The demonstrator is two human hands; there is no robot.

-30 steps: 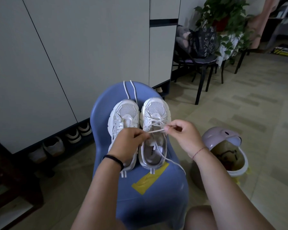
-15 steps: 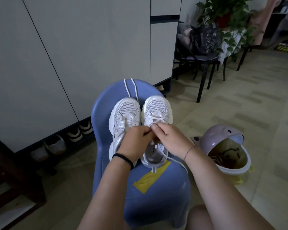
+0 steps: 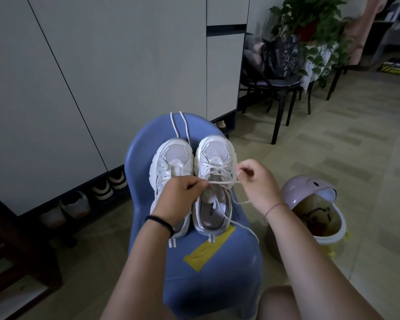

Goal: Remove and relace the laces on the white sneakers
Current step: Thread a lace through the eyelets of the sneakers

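two white mesh sneakers (image 3: 215, 155) side by side on blue plastic chair (image 3: 217, 262) | left hand (image 3: 178, 199) pinches white lace (image 3: 222, 181) | right hand (image 3: 256, 181) pinches same lace; taut between them across one sneaker

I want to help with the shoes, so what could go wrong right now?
The left hand and right hand hold the lace taut sideways, so the right sneaker might slide off the blue stool toward the open bin. The lace's loose end reaches the stool's edge and could snag.
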